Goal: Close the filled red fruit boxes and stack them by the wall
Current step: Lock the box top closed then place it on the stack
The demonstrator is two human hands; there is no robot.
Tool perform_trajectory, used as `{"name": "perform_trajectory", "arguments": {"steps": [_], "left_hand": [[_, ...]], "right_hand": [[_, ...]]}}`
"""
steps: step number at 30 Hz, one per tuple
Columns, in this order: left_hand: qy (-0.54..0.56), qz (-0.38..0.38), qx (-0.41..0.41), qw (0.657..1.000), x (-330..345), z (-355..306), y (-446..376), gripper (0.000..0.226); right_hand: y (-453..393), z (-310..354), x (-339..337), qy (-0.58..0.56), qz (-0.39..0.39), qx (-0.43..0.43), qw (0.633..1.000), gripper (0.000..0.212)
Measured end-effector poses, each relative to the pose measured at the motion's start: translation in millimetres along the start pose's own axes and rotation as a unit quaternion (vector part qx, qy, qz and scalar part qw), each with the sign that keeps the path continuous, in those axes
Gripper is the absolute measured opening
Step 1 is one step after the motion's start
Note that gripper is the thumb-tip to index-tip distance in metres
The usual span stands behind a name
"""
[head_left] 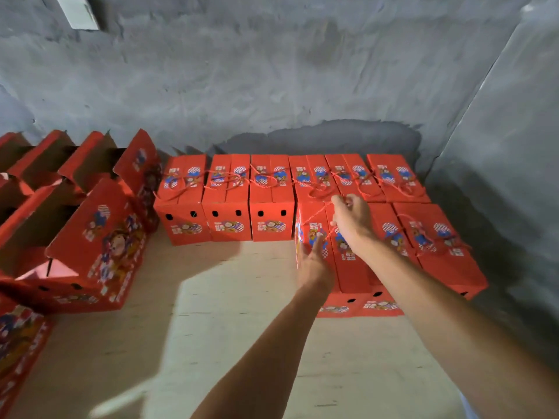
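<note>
Your right hand (348,219) pinches the twisted red cord handle (317,213) of a closed box (320,237) on the second tier; your left hand (311,261), fingers straight, steadies its glossy cardboard side. Behind it, a finished row (287,189) lines the rough grey wall (272,86). Left of that row, open boxes (75,207), flaps up, probably still need closing

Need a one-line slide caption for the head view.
Right hand pinches red cord handle of closed red box; left hand steadies its side by the wall.
</note>
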State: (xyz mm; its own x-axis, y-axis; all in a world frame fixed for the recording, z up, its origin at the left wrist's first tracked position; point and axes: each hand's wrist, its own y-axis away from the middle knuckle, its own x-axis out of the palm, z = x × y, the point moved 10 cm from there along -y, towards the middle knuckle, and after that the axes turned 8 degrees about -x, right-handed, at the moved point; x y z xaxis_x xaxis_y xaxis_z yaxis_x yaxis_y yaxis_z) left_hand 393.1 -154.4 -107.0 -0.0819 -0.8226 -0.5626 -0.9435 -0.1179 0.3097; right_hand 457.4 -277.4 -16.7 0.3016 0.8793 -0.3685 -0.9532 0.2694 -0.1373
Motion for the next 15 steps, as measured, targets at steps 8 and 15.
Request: {"name": "perform_trajectory", "arguments": {"steps": [8, 15], "left_hand": [[0.040, -0.001, 0.021, 0.999, 10, 7, -28, 0.071], [0.001, -0.056, 0.052, 0.997, -69, -9, -2, 0.022]], "right_hand": [[-10, -16, 24, 0.165, 0.046, -0.083, 0.982, 0.022], [58, 64, 60, 0.538, 0.051, -0.285, 0.792, 0.039]]}}
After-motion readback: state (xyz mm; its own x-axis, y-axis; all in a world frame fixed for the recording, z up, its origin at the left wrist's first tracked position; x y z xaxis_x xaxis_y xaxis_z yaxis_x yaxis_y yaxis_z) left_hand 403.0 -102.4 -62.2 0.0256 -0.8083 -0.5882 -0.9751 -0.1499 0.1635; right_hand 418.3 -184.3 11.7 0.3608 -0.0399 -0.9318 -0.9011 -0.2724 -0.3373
